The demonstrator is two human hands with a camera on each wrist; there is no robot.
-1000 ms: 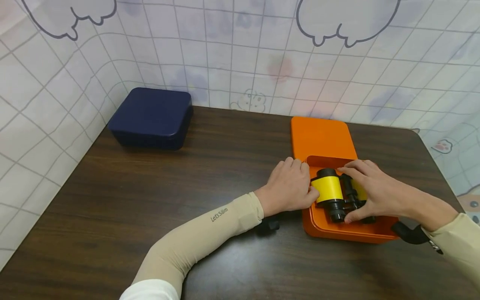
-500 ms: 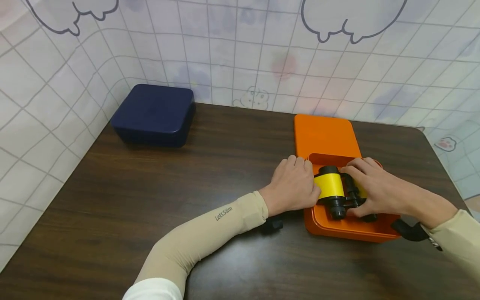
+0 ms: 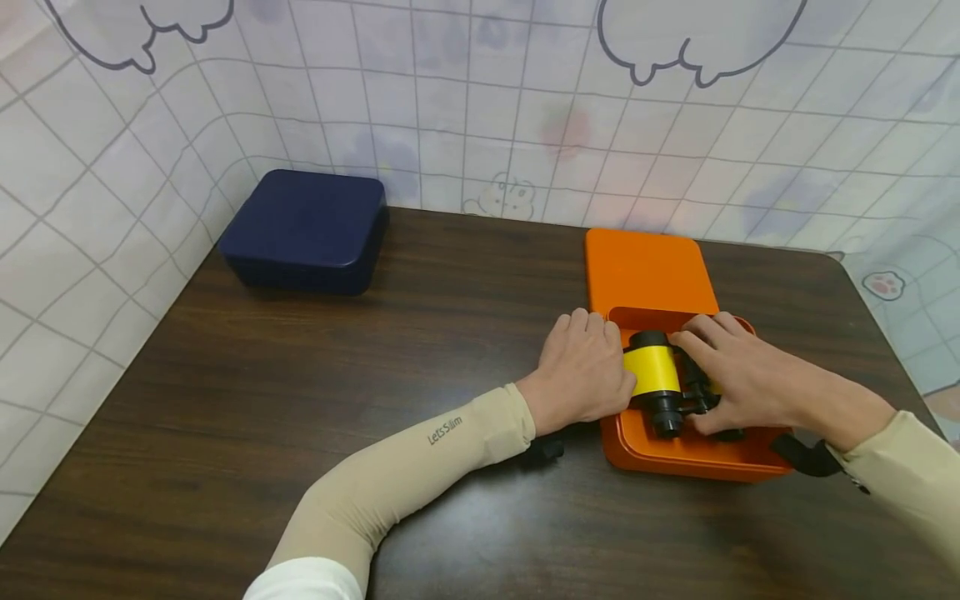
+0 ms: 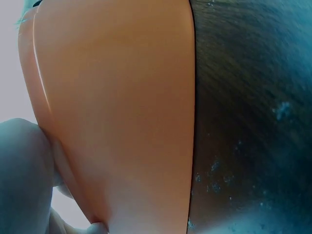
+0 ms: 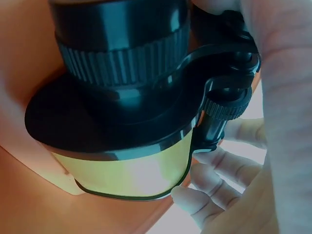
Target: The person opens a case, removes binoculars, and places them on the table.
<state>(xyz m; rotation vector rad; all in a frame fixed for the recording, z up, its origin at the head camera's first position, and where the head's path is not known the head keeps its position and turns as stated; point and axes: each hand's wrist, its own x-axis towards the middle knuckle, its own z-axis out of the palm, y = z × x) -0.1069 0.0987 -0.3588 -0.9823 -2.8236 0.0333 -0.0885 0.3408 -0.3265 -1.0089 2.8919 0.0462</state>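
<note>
Black binoculars (image 3: 651, 369) with yellow barrel panels lie inside an orange box (image 3: 697, 468) at the right of the table. My right hand (image 3: 757, 375) reaches in from the right and grips their right barrel, thumb at the near end and fingers at the far end. In the right wrist view, fingertips (image 5: 187, 200) touch the yellow side of the binoculars (image 5: 122, 173). With curled fingers, my left hand (image 3: 581, 367) holds the box's left rim. The left wrist view shows the box's outer wall (image 4: 122, 107) close up, with my fingers (image 4: 22, 175) over its edge.
Flat behind the box lies an orange lid (image 3: 648, 271). A closed dark blue box (image 3: 307, 229) stands at the table's back left corner. Patterned white cloth (image 3: 480, 100) hangs along the back and sides of the dark wooden table (image 3: 247, 400).
The right hand has shifted slightly left over the right barrel, covering more of its yellow panel. The left hand stays on the rim.
</note>
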